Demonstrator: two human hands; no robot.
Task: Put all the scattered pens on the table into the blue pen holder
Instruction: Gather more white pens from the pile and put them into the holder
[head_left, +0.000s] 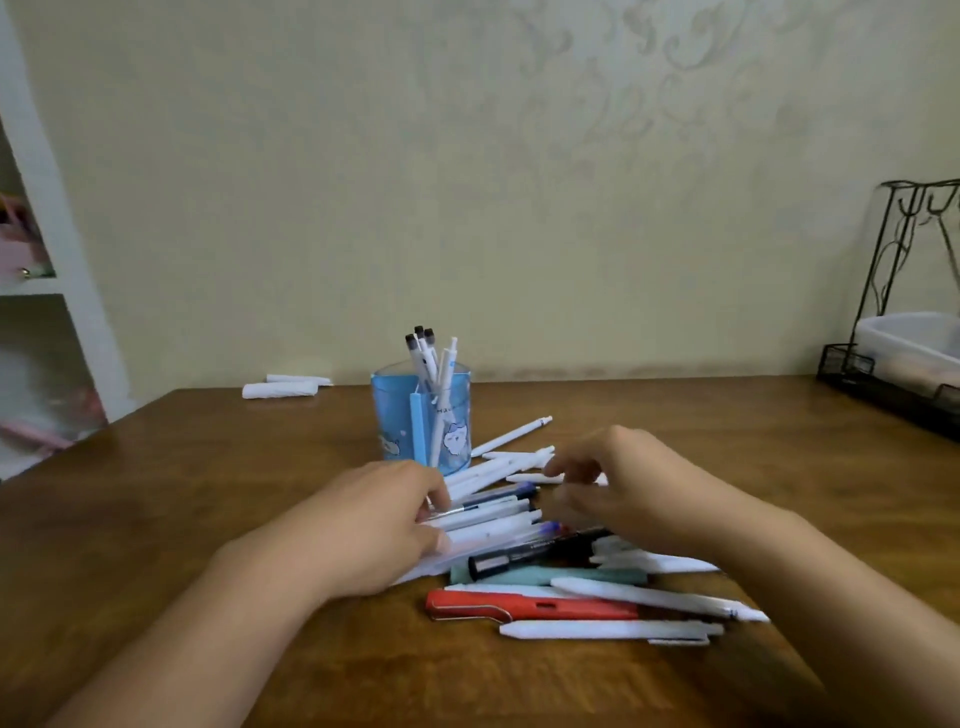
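A translucent blue pen holder (400, 415) stands upright mid-table with several white pens sticking out of it. In front of it lies a heap of pens (498, 519), mostly white, with a black marker (540, 555), a teal pen (550, 576) and a red pen (530, 606) among them. My left hand (379, 525) rests on the heap's left side, fingers curled around the ends of several white pens. My right hand (623, 488) hovers over the heap's right side, blurred, its fingers bent and apart; whether it holds anything is unclear.
The brown wooden table (208, 519) reaches the wall. Two rolled white paper pieces (280, 388) lie at the back left. A black wire rack (904, 364) with a white tray stands at the back right. White shelves (47, 312) rise at the left.
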